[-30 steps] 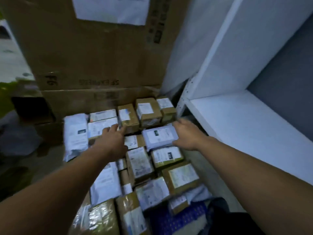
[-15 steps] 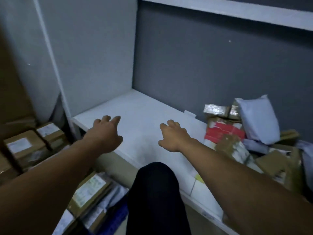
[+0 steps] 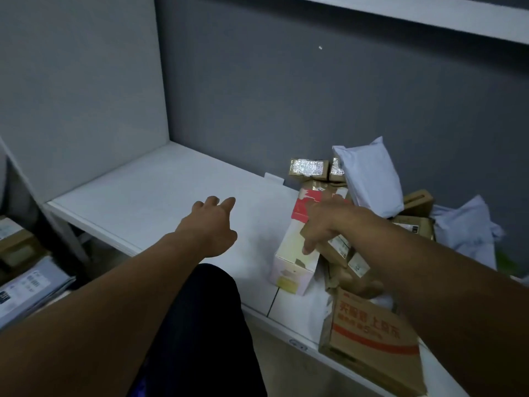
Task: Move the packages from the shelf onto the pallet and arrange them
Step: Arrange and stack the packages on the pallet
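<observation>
A heap of packages lies on the right part of the white shelf point(image 3: 148, 196). At its left edge lies a long pale box with a red end point(image 3: 289, 262). A crumpled brown parcel point(image 3: 343, 253) leans against it. My right hand point(image 3: 326, 222) hangs over both, fingers bent downward, one fingertip touching the pale box; I see no grip. My left hand point(image 3: 211, 224) hovers open over bare shelf, left of the heap, holding nothing. Packages laid down earlier point(image 3: 28, 285) show at the lower left; the pallet under them is hidden.
A cardboard box with red print point(image 3: 369, 330) sits at the shelf's front edge. White poly bags point(image 3: 369, 179) and small taped boxes point(image 3: 307, 167) lean on the grey back wall. Another shelf board runs overhead. My knee in dark trousers point(image 3: 200, 325) is in front of the shelf.
My view swung from the pallet's packages to the shelf. My right hand moved right from bare shelf onto the pale box. My left hand moved forward over the shelf.
</observation>
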